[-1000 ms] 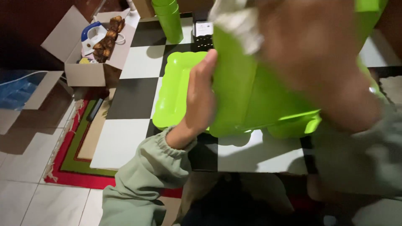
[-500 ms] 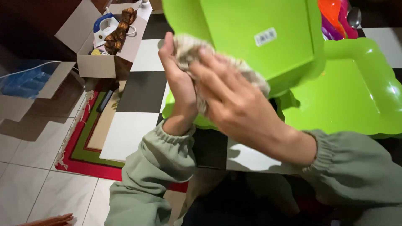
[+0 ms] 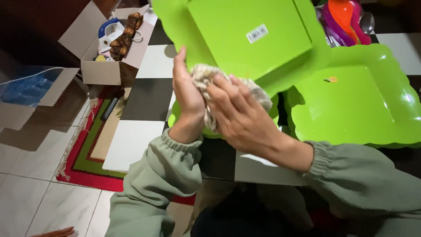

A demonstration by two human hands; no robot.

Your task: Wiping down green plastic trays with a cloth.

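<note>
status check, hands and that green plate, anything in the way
Left hand steadies green plate. Right hand presses cloth to its underside. Second plate beside, nothing blocking.
</note>
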